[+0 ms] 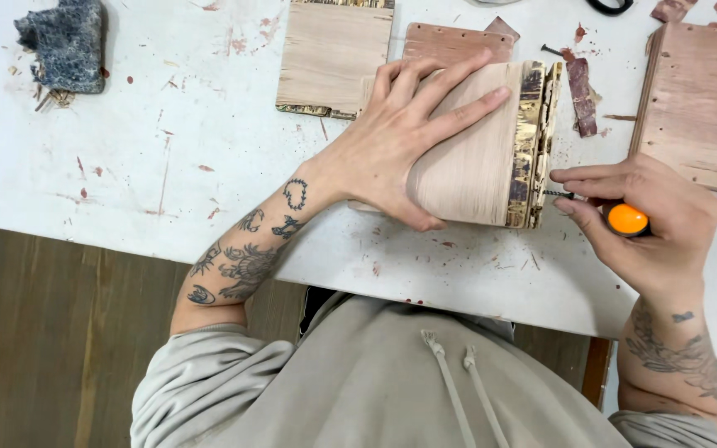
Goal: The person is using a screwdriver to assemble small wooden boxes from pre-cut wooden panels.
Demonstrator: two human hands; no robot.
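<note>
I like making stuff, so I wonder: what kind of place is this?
Probably a woodworking bench or craft workshop. The left hand presses down a stack of plywood pieces, the right hand holds an orange-handled screwdriver to its edge, and wood chips litter the white table.

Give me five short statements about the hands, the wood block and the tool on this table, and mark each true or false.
1. The left hand lies flat on the wood block. True.
2. The right hand holds a screwdriver with an orange handle. True.
3. The tool's tip points at the block's top face. False: at its rough side edge.
4. The dark sponge lies under the left hand. False: it sits far off, at the table's corner.
5. Wood chips litter the table. True.
</note>
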